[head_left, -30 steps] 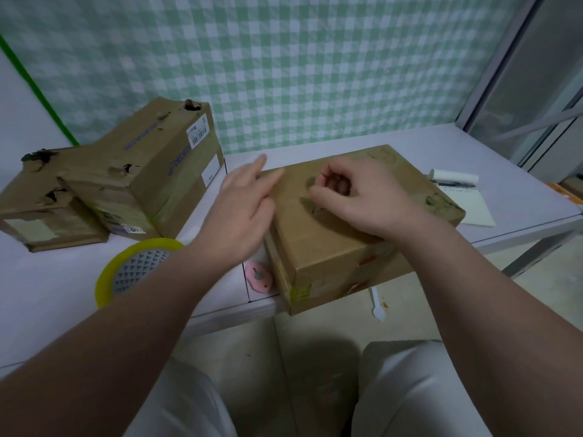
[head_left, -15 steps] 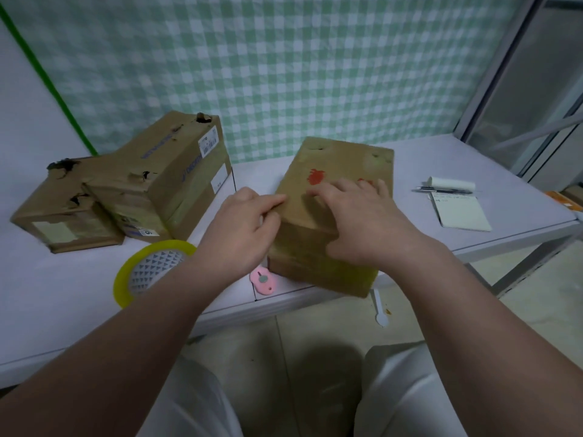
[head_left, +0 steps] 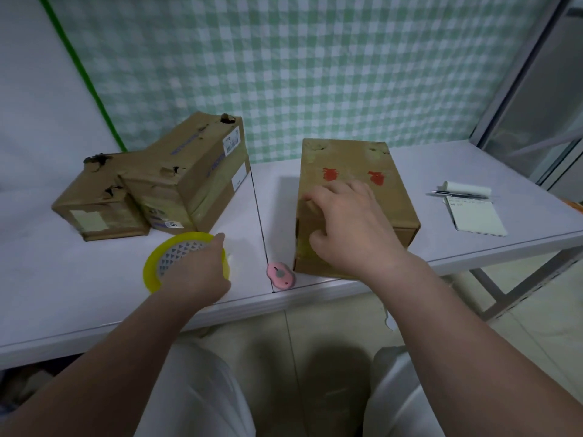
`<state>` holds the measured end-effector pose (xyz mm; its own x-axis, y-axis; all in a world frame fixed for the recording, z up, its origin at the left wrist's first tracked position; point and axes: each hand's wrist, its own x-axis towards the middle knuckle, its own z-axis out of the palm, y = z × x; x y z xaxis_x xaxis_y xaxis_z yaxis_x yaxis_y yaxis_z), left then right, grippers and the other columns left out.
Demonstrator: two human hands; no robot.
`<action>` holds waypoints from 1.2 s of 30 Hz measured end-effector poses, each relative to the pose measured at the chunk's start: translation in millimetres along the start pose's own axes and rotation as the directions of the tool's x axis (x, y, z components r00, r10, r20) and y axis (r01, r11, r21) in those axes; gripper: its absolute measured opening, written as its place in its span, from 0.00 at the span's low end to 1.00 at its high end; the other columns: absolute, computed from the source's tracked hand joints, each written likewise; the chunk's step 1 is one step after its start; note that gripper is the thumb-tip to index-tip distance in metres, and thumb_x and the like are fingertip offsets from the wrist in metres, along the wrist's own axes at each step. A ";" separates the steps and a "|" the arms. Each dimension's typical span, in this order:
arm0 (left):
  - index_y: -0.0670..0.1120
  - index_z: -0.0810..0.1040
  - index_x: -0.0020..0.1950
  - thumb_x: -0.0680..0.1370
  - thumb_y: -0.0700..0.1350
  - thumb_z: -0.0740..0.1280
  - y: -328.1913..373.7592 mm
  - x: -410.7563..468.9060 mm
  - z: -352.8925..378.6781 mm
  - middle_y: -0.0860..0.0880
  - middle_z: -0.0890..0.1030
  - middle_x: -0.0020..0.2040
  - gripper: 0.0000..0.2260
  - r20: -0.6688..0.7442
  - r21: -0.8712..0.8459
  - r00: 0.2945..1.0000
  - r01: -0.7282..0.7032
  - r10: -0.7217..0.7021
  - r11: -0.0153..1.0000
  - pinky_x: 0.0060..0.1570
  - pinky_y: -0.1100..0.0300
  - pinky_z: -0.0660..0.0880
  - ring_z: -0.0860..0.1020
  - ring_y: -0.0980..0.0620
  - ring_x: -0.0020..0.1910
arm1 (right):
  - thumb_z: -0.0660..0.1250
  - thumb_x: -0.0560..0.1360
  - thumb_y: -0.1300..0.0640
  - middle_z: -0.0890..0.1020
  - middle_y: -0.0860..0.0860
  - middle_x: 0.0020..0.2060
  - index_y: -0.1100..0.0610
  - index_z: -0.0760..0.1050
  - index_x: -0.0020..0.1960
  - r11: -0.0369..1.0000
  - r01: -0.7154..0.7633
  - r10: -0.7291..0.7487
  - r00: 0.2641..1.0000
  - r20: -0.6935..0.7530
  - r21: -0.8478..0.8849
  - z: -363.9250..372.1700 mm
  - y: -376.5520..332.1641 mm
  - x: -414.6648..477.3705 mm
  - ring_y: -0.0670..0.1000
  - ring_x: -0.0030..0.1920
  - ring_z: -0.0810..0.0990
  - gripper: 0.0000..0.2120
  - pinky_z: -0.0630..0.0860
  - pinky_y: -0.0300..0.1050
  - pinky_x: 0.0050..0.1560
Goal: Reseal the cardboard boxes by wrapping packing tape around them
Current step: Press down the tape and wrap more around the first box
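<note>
Our right hand (head_left: 350,228) lies flat on top of the brown cardboard box with two red marks (head_left: 347,171), fingers (head_left: 318,197) spread wide, pinning it, not gripping. The box sits on the white bench (head_left: 441,165) near the front edge, right of centre. Our left hand (head_left: 195,272) covers the near side of the yellow roll of packing tape (head_left: 154,266), which lies flat on the bench left of the box. The left hand's fingers are curled down over the rim; we cannot tell if they have closed on it.

We judge the roll light and stiff, with smooth sides. Best hold is a pinch across the rim, thumb in the core. The free end of the tape is not visible, so it needs finding first.

The box looks rigid but worn, with dented corners and old glossy tape. We hold it by flat pressure on top or by opposite side walls, and avoid the soft corners.

A small pink box cutter (head_left: 280,275) lies just beside the box's near left corner. Two battered brown cardboard boxes (head_left: 164,184) sit at the back left, touching. A white notepad with pen (head_left: 473,212) lies far right.
</note>
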<state>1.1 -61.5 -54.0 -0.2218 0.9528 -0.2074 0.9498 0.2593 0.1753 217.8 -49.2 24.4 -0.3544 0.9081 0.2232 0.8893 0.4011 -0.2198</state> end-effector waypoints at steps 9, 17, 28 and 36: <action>0.53 0.65 0.70 0.67 0.37 0.76 9.1 -45.4 -48.3 0.45 0.84 0.48 0.36 -0.060 -0.945 0.994 -0.087 0.095 0.316 0.41 0.55 0.80 0.82 0.51 0.43 | 0.66 0.75 0.57 0.80 0.41 0.39 0.53 0.82 0.53 0.908 0.119 -0.003 0.961 -0.277 0.401 7.8 -23.7 -8.8 0.44 0.43 0.77 0.09 0.75 0.42 0.45; 0.53 0.70 0.65 0.63 0.41 0.72 33.8 -92.2 -60.9 0.41 0.84 0.45 0.31 -0.032 -0.978 0.969 -0.081 0.247 0.191 0.38 0.54 0.81 0.83 0.46 0.42 | 0.62 0.78 0.42 0.83 0.60 0.36 0.66 0.79 0.40 0.522 -0.313 0.063 0.942 0.330 0.793 4.1 -36.1 -30.1 0.51 0.36 0.81 0.26 0.79 0.51 0.45; 0.51 0.82 0.42 0.72 0.51 0.71 53.4 -78.2 -53.1 0.51 0.79 0.36 0.05 -0.287 -0.647 0.929 -0.369 0.236 0.667 0.35 0.62 0.72 0.73 0.60 0.29 | 0.67 0.67 0.41 0.74 0.50 0.33 0.54 0.72 0.36 0.386 -0.427 0.175 0.904 0.389 0.818 11.6 -17.2 -59.4 0.50 0.36 0.74 0.16 0.71 0.50 0.42; 0.49 0.78 0.37 0.76 0.42 0.67 86.5 -71.0 -51.2 0.47 0.80 0.34 0.08 -0.309 -0.537 0.900 -0.432 0.308 0.724 0.27 0.66 0.71 0.76 0.56 0.28 | 0.69 0.64 0.41 0.75 0.52 0.35 0.55 0.72 0.40 0.394 -0.409 0.148 0.912 0.382 0.823 8.3 4.2 -73.5 0.51 0.38 0.75 0.18 0.71 0.50 0.41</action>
<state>87.6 -98.5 25.1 0.0244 0.9860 0.1652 0.6654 -0.1393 0.7334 245.2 -113.2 -0.8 -0.3020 0.9339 -0.1916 0.2572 -0.1137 -0.9596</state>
